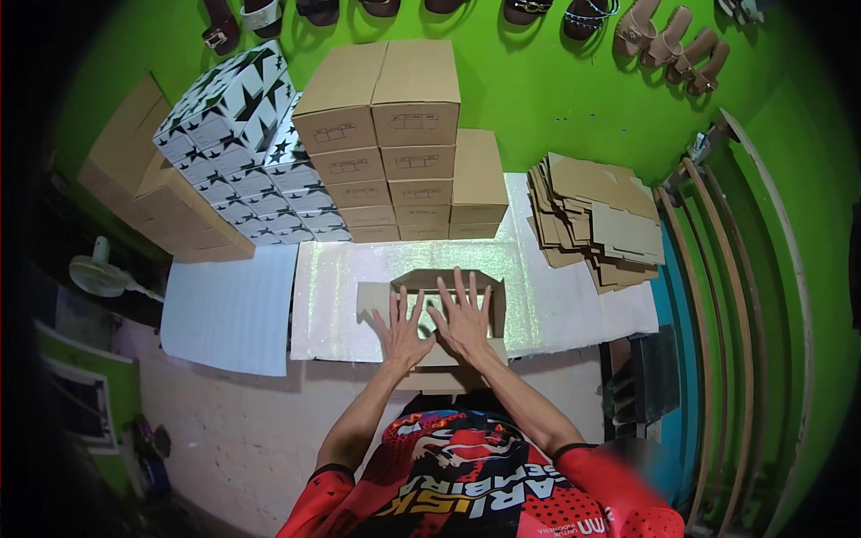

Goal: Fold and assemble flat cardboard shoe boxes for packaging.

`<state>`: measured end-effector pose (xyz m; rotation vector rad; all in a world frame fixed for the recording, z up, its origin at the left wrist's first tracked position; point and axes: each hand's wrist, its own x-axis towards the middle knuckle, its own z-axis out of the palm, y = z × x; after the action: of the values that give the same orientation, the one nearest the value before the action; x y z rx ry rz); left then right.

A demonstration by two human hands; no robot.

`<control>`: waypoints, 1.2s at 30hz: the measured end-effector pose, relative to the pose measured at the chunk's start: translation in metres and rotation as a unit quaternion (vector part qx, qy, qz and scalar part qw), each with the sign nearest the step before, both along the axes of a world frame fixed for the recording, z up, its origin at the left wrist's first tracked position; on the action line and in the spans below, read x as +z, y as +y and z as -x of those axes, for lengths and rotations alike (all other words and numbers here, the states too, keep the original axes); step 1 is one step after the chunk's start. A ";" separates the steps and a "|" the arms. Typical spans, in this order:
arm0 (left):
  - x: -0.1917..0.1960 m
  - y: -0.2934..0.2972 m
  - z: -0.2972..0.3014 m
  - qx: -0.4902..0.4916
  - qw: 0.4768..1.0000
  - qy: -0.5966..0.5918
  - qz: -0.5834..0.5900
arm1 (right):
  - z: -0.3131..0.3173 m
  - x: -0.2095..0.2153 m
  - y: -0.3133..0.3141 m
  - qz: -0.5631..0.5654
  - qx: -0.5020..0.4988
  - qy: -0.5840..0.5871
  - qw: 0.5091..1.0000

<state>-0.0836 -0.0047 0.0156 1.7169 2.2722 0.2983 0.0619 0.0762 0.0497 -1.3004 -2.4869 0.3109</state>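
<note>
A flat brown cardboard box blank [448,280] lies on the pale shimmering mat [341,296] in front of me. Both palms press down on it with fingers spread. My left hand [403,328] rests on the blank's left part. My right hand [464,317] lies just beside it, thumbs nearly touching. Neither hand grips anything. The blank's near edge is hidden under my wrists.
Stacks of closed brown boxes [395,152] stand behind the mat, with black-and-white star-patterned boxes [238,143] to their left. A pile of flat cardboard blanks [596,220] lies at right. White sheets [229,314] lie at left. Sandals [664,40] hang on the green wall. A fan [100,273] stands far left.
</note>
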 end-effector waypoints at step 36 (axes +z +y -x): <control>0.006 -0.001 0.039 0.031 0.991 -0.128 0.001 | -0.147 -0.026 0.055 0.142 0.115 -0.053 0.982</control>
<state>-0.1224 -0.0058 0.0219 1.5113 2.1389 0.4996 0.2091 0.1307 0.0237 -1.1538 -2.7681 0.6900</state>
